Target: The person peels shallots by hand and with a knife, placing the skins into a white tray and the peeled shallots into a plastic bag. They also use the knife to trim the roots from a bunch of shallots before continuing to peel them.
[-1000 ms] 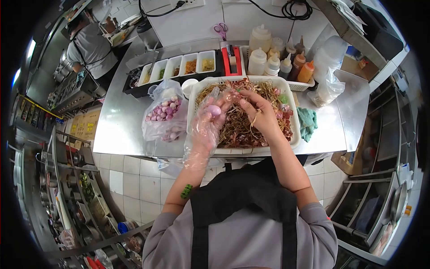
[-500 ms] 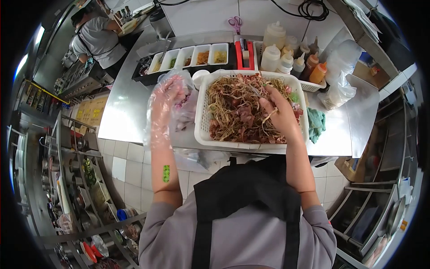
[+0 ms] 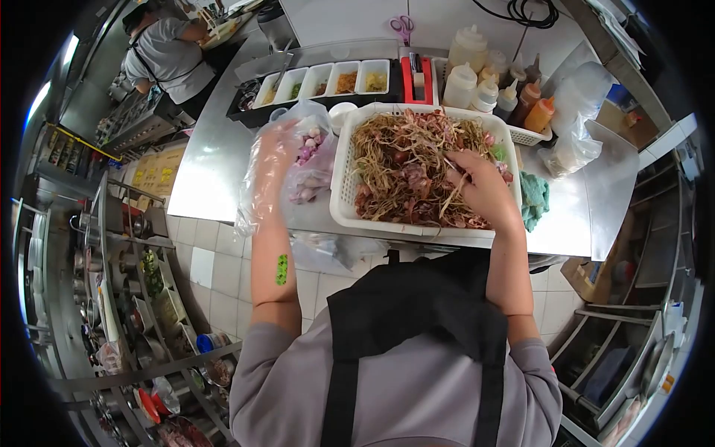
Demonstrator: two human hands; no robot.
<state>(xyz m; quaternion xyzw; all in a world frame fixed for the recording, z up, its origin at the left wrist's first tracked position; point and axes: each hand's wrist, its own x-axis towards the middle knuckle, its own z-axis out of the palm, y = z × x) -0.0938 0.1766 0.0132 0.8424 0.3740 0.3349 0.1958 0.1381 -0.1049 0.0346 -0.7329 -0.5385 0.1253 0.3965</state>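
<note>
From my remote feed, leftmost is the left hand (image 3: pixel 274 153) in a clear glove, above the worktop (image 3: pixel 212 175) toward its left end. A second ago it was over the basket with a bulb at its palm; now it is at the bag and no bulb shows, so I judge the bulb has joined the others. I cannot tell whether its fingers are open or closed.

Just beside it, the purple shallots (image 3: pixel 310 144) sit in the clear bag (image 3: pixel 316 115), whose long axis runs roughly front to back. The white basket (image 3: pixel 344 182) follows along the front edge, long axis side to side, its stringy peelings (image 3: pixel 410 175) pointing every way. Over its right part, the bare right hand (image 3: pixel 480 182) has curled fingers among the peelings; I can't tell if they grip anything.
</note>
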